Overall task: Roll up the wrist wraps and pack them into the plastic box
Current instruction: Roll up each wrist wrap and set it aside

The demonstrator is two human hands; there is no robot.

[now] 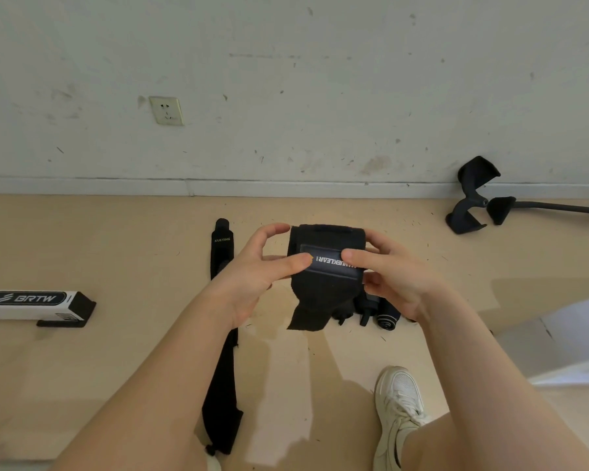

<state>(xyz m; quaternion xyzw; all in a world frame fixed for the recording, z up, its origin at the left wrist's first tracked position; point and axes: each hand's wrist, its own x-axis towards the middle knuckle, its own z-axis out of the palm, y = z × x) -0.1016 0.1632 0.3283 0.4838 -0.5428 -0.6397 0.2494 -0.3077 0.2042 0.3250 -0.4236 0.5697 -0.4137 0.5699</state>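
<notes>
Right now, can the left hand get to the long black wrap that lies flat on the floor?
Probably not at once. The left hand is pinching the rolled wrist wrap together with the right hand. The long wrap lies on bare floor under the left forearm, nothing covering it, so a freed hand looks able to reach it.

Plain home room: scuffed wall (320,79), wall socket (166,110), beige floor (116,239).

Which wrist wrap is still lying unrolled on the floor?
The XUEYING wrap, stretched out flat left of the hands. The labelled wrap is held by both hands, and another roll lies finished beneath it.
</notes>
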